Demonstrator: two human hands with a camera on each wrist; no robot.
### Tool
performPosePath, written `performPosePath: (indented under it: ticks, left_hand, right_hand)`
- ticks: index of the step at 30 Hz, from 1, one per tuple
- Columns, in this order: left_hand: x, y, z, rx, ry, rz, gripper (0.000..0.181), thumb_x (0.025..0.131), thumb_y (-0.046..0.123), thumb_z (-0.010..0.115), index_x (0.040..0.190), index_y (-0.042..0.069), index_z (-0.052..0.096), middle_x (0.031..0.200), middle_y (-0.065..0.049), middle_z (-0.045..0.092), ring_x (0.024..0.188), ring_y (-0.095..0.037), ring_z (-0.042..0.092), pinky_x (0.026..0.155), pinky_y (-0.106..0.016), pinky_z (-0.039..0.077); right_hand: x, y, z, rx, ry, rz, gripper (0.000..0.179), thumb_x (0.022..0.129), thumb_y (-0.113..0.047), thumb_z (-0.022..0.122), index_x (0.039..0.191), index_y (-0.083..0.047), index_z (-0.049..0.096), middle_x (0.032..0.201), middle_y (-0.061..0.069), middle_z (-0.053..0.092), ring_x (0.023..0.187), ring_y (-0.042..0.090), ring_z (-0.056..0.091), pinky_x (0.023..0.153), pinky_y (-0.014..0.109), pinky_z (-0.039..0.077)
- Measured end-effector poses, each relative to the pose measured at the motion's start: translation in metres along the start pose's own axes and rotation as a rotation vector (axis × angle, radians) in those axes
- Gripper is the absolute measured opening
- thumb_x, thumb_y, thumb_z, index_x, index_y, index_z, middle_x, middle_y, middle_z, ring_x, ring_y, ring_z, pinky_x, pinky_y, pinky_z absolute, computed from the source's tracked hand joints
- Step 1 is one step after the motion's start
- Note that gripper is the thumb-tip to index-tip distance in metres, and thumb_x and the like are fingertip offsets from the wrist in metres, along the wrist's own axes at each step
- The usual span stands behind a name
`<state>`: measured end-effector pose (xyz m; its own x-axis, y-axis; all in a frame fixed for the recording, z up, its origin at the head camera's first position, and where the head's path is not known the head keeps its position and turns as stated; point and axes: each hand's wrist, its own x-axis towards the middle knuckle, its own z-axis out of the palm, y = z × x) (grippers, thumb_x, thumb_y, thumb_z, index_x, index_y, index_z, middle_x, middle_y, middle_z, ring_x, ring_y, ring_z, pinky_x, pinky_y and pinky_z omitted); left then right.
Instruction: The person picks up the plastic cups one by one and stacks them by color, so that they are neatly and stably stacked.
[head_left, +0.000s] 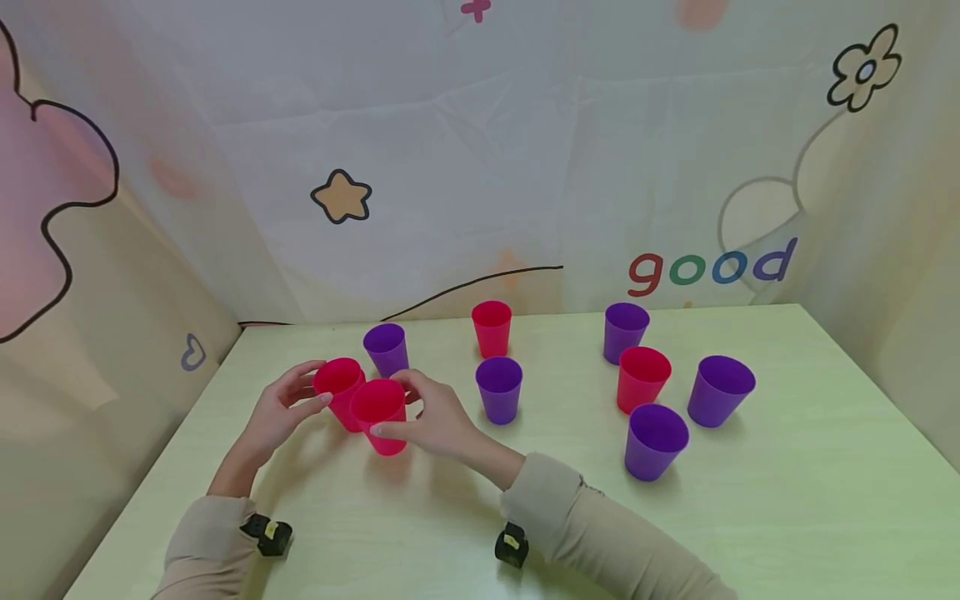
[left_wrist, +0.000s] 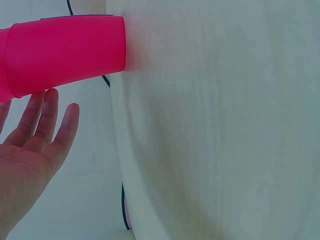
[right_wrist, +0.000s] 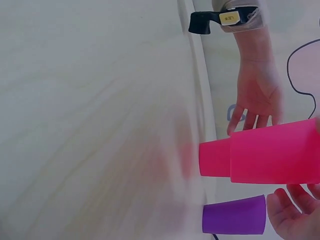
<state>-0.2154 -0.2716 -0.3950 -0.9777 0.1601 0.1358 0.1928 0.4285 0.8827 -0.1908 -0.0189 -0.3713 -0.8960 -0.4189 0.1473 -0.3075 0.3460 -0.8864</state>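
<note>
In the left half of the tabletop (head_left: 420,533), the right hand (head_left: 441,419) pinches a red cup (head_left: 378,406) just above the surface; the left hand (head_left: 276,414), fingers loosely extended, flanks a second red cup (head_left: 341,392). Seemingly they're being brought together, so aligning bases and rims likely comes next.

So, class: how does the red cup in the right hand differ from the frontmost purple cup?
Colour: the red cup is bright pinkish red; the purple cup is deep violet.
Support: the right hand holds the red cup, seemingly just off the table; the purple cup stands on it, untouched.
Place: the red cup is left of centre, the purple cup right.
Shared: both taper towards the base, mouths upward.
</note>
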Motion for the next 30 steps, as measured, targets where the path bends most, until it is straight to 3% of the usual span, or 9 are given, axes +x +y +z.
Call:
performPosePath:
  ticks: [9, 20, 30]
  left_hand:
    - [0.000, 0.001, 0.000, -0.002, -0.001, -0.012, 0.055, 0.088, 0.019, 0.060, 0.135, 0.004, 0.036, 0.125, -0.024, 0.047, 0.109, -0.038, 0.048, 0.082, -0.043, 0.049]
    - [-0.002, 0.005, 0.001, -0.002, 0.007, -0.013, 0.058, 0.087, 0.017, 0.062, 0.136, 0.003, 0.035, 0.126, -0.024, 0.046, 0.109, -0.037, 0.048, 0.080, -0.034, 0.050]
    - [-0.001, 0.001, 0.001, -0.012, 0.009, -0.008, 0.060, 0.086, 0.022, 0.064, 0.136, 0.005, 0.035, 0.127, -0.021, 0.046, 0.109, -0.035, 0.048, 0.079, -0.028, 0.050]
  right_hand:
    - [0.006, -0.009, -0.009, 0.000, 0.021, -0.015, 0.059, 0.072, -0.028, 0.077, 0.123, -0.013, 0.050, 0.106, -0.004, 0.058, 0.096, 0.015, 0.053, 0.066, 0.022, 0.048]
    - [0.017, -0.022, -0.017, -0.013, 0.048, -0.082, 0.060, 0.073, -0.024, 0.076, 0.124, -0.010, 0.049, 0.105, -0.001, 0.059, 0.092, 0.015, 0.054, 0.066, 0.022, 0.048]
    - [0.027, -0.031, -0.019, 0.021, 0.058, -0.114, 0.056, 0.074, -0.022, 0.076, 0.122, -0.010, 0.049, 0.105, 0.001, 0.060, 0.090, 0.015, 0.056, 0.066, 0.020, 0.049]
